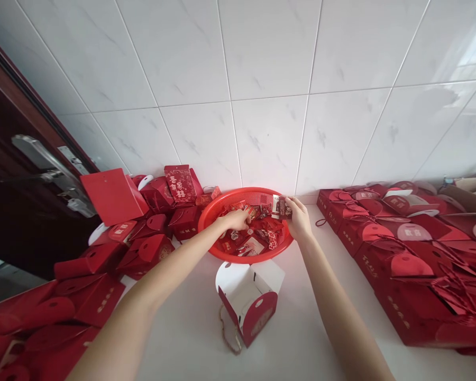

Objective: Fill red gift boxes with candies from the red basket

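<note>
A red plastic basket (210, 248) with a mesh wall holds many wrapped candies (252, 246) in red, brown and white. My left hand (237, 219) reaches into it from the left, fingers curled down among the candies; what they pinch, if anything, is hidden. Over the basket's right rim, my right hand (299, 218) grips small candy packets (281, 207), one dark brown and one whitish. In front of the basket stands an open gift box (257, 320), red outside and white inside, its flaps spread and its inside bare. A twisted cord handle (230, 338) hangs at its left.
Red gift boxes (99, 299) are heaped on the left. Rows of closed red boxes (400, 275) with ribbons fill the right. Behind the white table (301, 338) rises a tiled wall (269, 132). A dark door with a metal handle (43, 153) is at far left.
</note>
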### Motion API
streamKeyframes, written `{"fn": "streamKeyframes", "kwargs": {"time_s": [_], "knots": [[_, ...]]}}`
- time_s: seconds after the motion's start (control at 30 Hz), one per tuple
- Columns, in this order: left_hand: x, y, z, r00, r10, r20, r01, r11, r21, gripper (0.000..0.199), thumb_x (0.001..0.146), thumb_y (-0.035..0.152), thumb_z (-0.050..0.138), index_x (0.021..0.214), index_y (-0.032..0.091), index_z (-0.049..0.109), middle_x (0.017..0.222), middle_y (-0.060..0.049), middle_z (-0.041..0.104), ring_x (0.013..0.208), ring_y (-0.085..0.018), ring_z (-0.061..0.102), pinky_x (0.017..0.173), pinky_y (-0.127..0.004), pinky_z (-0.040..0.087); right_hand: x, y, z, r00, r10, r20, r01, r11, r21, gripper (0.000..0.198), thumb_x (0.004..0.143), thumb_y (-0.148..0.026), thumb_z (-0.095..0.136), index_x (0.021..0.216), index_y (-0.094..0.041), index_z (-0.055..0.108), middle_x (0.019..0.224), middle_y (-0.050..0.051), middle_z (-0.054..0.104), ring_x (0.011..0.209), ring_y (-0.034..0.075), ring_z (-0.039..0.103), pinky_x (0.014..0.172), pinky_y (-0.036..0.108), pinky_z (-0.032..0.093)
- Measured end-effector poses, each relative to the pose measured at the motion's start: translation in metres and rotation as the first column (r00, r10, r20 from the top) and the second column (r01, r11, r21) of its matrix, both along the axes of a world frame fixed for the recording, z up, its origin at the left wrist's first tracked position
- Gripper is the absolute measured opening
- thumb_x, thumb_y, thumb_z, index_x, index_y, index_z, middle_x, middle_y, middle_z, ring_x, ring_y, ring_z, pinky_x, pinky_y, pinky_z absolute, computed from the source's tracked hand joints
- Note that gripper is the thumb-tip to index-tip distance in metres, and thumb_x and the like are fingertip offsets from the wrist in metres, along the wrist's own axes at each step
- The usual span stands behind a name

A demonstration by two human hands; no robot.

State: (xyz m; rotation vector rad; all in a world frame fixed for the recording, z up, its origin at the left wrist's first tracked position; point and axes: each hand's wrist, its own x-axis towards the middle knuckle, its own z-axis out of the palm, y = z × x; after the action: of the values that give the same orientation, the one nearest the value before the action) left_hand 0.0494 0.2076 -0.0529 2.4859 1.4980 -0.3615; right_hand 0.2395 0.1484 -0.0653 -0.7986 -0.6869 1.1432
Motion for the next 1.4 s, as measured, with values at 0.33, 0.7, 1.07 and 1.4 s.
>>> {"fn": "streamKeyframes", "kwargs": {"time_s": [0.33,0.7,1.07,1.4], "knots": [[0.007,-0.002,-0.012,0.998,-0.031,0.048,0.031,0.999,0.015,0.021,0.068,0.019,0.071,0.089,0.021,0.072,0.094,-0.007,0.073,0.085,-0.026,0.069,0.071,-0.03,0.051,0.001,0.002,-0.003,1.0,0.015,0.018,-0.015,1.0,0.007,0.03,0.057,-0.044,0.078,0.077,-0.022,0.072,0.074,0.001,0.069,0.069,0.019,0.061,0.056,0.029,0.049],[-0.001,-0.005,0.001,0.559,0.053,0.827,0.004,0.998,-0.066,0.042,0.084,0.042,0.069,0.115,0.013,0.07,0.1,-0.008,0.075,0.076,-0.019,0.068,0.076,-0.033,0.056,0.001,0.004,-0.005,1.0,-0.01,0.024,0.009,1.0,0.021,0.031,0.057,-0.045,0.077,0.079,-0.023,0.071,0.077,0.0,0.068,0.069,0.017,0.06,0.062,0.03,0.05],[0.029,-0.02,0.004,0.403,-0.318,0.858,0.018,0.94,0.34,0.036,0.084,0.006,0.055,0.11,0.019,0.076,0.125,-0.009,0.064,0.117,-0.021,0.062,0.102,-0.036,0.054,0.003,-0.002,-0.001,0.992,0.117,0.038,-0.117,0.993,-0.003,0.037,0.057,-0.046,0.082,0.082,-0.022,0.072,0.077,-0.001,0.069,0.071,0.016,0.062,0.063,0.029,0.051],[0.028,-0.022,0.002,0.495,-0.443,0.748,0.084,0.881,0.466,0.037,0.092,0.01,0.047,0.114,0.021,0.074,0.138,-0.008,0.059,0.129,-0.022,0.057,0.11,-0.04,0.049,0.002,-0.009,0.003,0.987,0.16,0.023,-0.161,0.986,0.034,0.051,0.046,-0.029,0.094,0.088,-0.021,0.067,0.074,-0.003,0.068,0.07,0.017,0.066,0.067,0.033,0.058]]}}
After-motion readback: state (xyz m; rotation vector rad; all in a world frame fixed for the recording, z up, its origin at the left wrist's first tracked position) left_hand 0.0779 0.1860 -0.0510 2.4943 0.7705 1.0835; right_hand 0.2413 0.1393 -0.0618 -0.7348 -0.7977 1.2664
